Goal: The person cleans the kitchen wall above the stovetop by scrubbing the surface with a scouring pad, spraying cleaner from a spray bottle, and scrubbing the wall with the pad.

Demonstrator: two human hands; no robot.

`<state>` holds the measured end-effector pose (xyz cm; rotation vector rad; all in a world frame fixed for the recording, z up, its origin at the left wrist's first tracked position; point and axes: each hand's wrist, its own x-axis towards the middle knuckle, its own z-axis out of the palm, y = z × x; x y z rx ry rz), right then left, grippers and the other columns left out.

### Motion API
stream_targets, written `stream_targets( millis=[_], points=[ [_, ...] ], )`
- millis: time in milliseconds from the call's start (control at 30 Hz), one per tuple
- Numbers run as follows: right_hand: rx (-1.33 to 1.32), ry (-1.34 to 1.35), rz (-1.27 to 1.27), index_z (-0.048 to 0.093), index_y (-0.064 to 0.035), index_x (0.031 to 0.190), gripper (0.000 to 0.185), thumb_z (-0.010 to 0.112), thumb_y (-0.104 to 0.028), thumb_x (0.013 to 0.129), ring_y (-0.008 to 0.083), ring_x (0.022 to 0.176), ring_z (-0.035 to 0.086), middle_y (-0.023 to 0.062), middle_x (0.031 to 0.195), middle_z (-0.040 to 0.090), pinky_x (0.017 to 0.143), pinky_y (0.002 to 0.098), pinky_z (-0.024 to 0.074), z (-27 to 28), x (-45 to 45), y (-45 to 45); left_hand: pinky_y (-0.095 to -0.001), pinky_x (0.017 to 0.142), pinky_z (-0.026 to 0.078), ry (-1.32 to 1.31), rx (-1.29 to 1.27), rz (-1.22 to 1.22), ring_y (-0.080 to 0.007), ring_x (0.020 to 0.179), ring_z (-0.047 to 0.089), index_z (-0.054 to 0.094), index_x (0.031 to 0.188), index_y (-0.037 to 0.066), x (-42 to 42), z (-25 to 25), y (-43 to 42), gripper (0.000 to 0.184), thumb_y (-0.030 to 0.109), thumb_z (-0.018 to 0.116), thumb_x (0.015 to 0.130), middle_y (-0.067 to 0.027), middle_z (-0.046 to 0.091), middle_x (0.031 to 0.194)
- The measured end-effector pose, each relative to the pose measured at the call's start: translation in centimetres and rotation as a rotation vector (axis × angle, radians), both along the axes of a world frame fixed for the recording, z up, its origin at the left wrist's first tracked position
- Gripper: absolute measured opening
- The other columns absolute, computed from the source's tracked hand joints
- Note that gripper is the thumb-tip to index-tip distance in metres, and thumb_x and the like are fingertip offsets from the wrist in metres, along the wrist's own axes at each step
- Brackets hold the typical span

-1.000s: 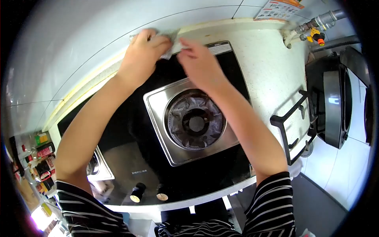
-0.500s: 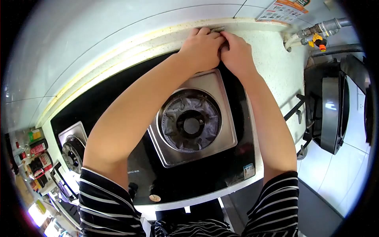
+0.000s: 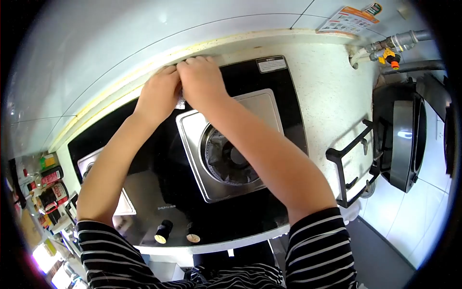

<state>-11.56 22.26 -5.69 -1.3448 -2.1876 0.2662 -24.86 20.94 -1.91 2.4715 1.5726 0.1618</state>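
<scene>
My left hand (image 3: 160, 92) and my right hand (image 3: 199, 83) are side by side, touching, at the back edge of the black glass gas stove (image 3: 159, 185). Both have bent fingers pressed down near the ledge. A small silvery piece (image 3: 181, 102) shows below and between them; the rest of whatever they hold is hidden. My right forearm crosses over the steel burner plate (image 3: 211, 190) and partly covers the round burner (image 3: 233, 164), which has no pan support on it.
A black pan support (image 3: 342, 176) lies on the speckled white counter (image 3: 317, 82) to the right. Beyond it are a dark appliance part (image 3: 403, 139) and pipes with a yellow valve (image 3: 387, 56). Two knobs (image 3: 163, 232) stand at the stove's front. Bottles (image 3: 50, 178) are at far left.
Both hands have moved left along the stove's back edge, from behind the burner's right side to its left. A label at the stove's back right corner is now uncovered.
</scene>
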Motion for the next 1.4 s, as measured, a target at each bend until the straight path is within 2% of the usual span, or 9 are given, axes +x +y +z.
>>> stream_targets(
  millis=[300,333,500,533,767,800,867,1200,1400],
  points=[
    [0.036,-0.067,-0.122,0.063,-0.0076,0.088,0.013,0.053,-0.007,0.079,0.0286,0.092,0.062,0.0099,0.087,0.065,0.084,0.0424,0.0445,0.5,4.4,-0.2,-0.0369,0.09,0.049,-0.146,0.066,0.064,-0.0287,0.109,0.056,0.06,0.105,0.005,5.0,-1.5,-0.9,0.032,-0.002,0.061,0.073,-0.0088,0.058,0.11],
    [0.004,-0.095,-0.118,0.064,-0.0069,0.09,0.015,0.056,-0.008,0.077,0.0294,0.092,0.062,0.0099,0.089,0.065,0.087,0.0412,0.043,0.6,4.2,-0.2,-0.0396,0.09,0.05,-0.174,0.076,0.063,-0.0315,0.108,0.056,0.057,0.114,0.006,4.7,-2.1,-0.8,0.045,-0.007,0.058,0.071,-0.009,0.057,0.117],
    [-0.017,-0.13,-0.105,0.064,-0.005,0.085,0.014,0.059,-0.009,0.072,0.0301,0.093,0.06,0.011,0.093,0.064,0.086,0.0401,0.0433,0.7,-0.4,-1.6,-0.0393,0.095,0.047,-0.153,0.061,0.031,-0.0305,0.114,0.053,0.056,0.117,0.004,-0.5,-2.0,-2.0,0.044,-0.006,0.056,0.074,-0.0096,0.055,0.122],
    [0.021,-0.094,-0.09,0.064,-0.0051,0.083,0.013,0.059,-0.009,0.072,0.0303,0.092,0.059,0.0112,0.09,0.063,0.085,0.0407,0.0432,0.6,-2.2,-1.8,-0.0382,0.091,0.048,-0.175,0.13,0.058,-0.0281,0.108,0.056,0.057,0.103,0.007,-2.2,-2.0,-2.5,0.024,0.003,0.056,0.079,-0.0081,0.058,0.109],
    [0.002,-0.028,0.02,0.065,-0.0041,0.088,0.017,0.061,-0.011,0.073,0.0271,0.097,0.053,0.0109,0.094,0.058,0.087,0.038,0.04,-0.1,-14.6,-4.5,-0.0378,0.09,0.048,-0.077,0.194,0.179,-0.0293,0.107,0.055,0.063,0.103,0.004,-14.1,-1.6,-5.7,0.028,0.0,0.056,0.077,-0.0084,0.058,0.11],
    [0.093,0.041,0.001,0.063,-0.0041,0.079,0.009,0.059,-0.01,0.074,0.0295,0.092,0.054,0.0119,0.087,0.057,0.083,0.0408,0.0407,-0.2,-15.4,-4.8,-0.0378,0.09,0.048,-0.076,0.168,0.225,-0.0295,0.108,0.055,0.063,0.104,0.004,-14.2,-1.4,-6.1,0.028,0.0,0.056,0.077,-0.0081,0.059,0.111],
    [0.034,-0.051,0.027,0.065,-0.0047,0.089,0.016,0.059,-0.012,0.077,0.0265,0.096,0.053,0.0101,0.093,0.057,0.087,0.0381,0.0392,-0.4,-15.0,-4.7,-0.0383,0.091,0.047,-0.085,0.217,0.259,-0.0297,0.109,0.055,0.064,0.103,0.004,-13.7,-2.3,-6.2,0.027,0.001,0.057,0.078,-0.0083,0.06,0.111],
    [0.069,-0.259,-0.134,0.065,-0.0076,0.094,0.018,0.056,-0.009,0.078,0.0283,0.1,0.056,0.0071,0.096,0.061,0.089,0.0432,0.0381,0.7,-3.8,-2.1,-0.0378,0.097,0.045,-0.321,0.173,0.181,-0.0332,0.111,0.052,0.061,0.105,0.002,-2.4,-3.7,-2.7,0.029,0.002,0.058,0.076,-0.0129,0.057,0.115],
    [0.125,-0.236,-0.05,0.064,-0.0055,0.086,0.017,0.063,-0.007,0.069,0.0308,0.096,0.055,0.0102,0.092,0.06,0.084,0.0434,0.0425,0.0,-9.2,-3.2,-0.037,0.087,0.053,-0.247,0.13,0.118,-0.0263,0.109,0.056,0.063,0.098,0.007,-9.7,-3.1,-3.7,0.019,0.006,0.055,0.082,-0.0071,0.059,0.108]
  ],
)
